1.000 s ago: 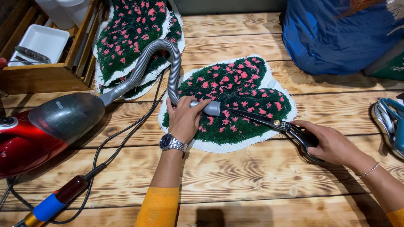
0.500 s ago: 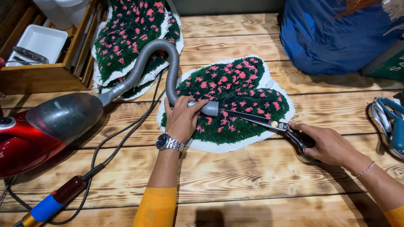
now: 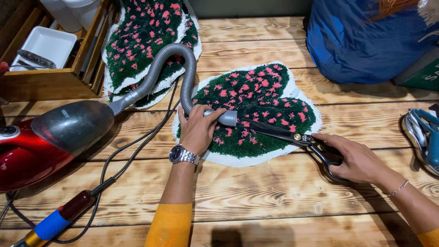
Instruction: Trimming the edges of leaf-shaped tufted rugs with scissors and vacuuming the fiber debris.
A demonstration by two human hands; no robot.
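Holding the vacuum nozzle (image 3: pixel 222 117) in a snug left hand (image 3: pixel 197 130) grip, right hand (image 3: pixel 361 160) gripping stiff scissors (image 3: pixel 292 136) by the handles over the soft, floppy rug (image 3: pixel 256 114) mid-table (image 3: pixel 274 192).

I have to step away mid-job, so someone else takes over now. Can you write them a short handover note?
Left hand grips the grey vacuum hose nozzle, laid on the green-and-pink tufted rug.
Right hand holds black scissors, blades flat on the rug's lower right.
Red vacuum sits at left; a second rug lies behind.
Done: cannot tell how much is trimmed.
Left: probably more trimming and vacuuming.
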